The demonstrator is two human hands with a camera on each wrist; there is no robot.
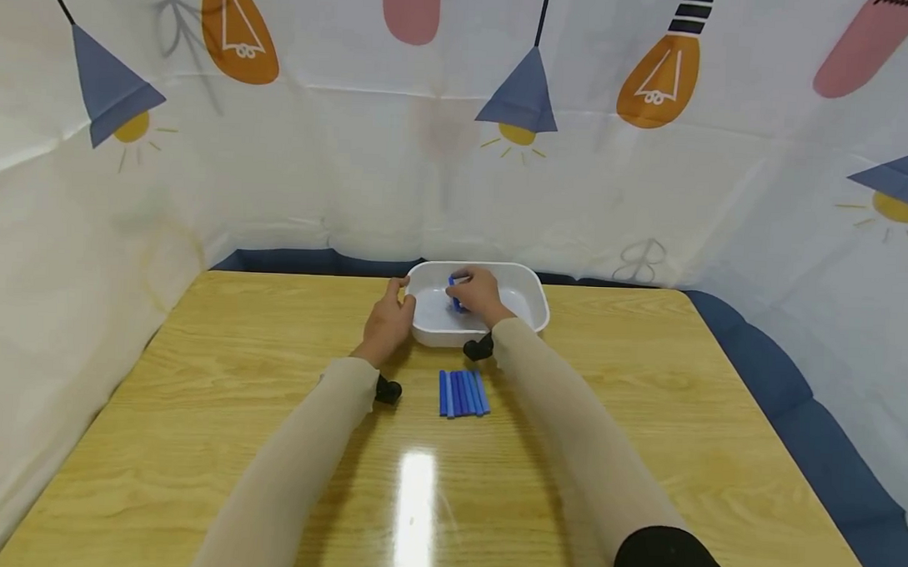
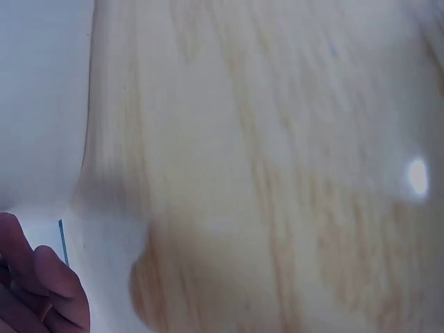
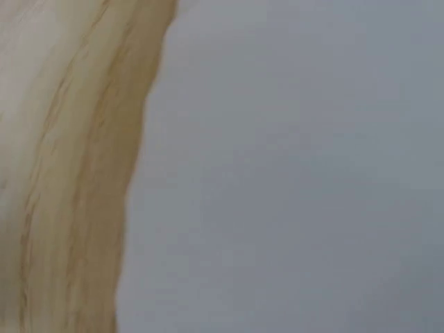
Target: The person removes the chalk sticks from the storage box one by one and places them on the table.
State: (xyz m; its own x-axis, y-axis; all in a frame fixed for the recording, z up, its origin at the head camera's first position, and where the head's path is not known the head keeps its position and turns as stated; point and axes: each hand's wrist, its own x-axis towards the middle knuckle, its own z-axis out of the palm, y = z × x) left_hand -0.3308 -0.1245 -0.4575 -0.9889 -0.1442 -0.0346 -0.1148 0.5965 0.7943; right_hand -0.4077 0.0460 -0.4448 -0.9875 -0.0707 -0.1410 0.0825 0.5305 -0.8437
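Observation:
A white plastic basin point(image 1: 527, 336) with rounded corners stands near the far edge of the table. At its left end my left hand point(image 1: 389, 319) grips the rim; in the left wrist view the fingers point(image 2: 66, 284) show curled beside the white wall. My right hand point(image 1: 479, 294) reaches inside the basin and pinches a blue stick point(image 1: 457, 304). The palm and fingers hide part of what it holds. Several blue sticks point(image 1: 463, 393) in different shades lie side by side on the table in front of the basin, between the two forearms.
The wooden table point(image 1: 268, 444) extends around the basin, with a bright reflection near its front. Behind it hangs a white printed cloth point(image 1: 368, 164). Dark blue fabric point(image 1: 774, 370) runs along the table's right and far edges.

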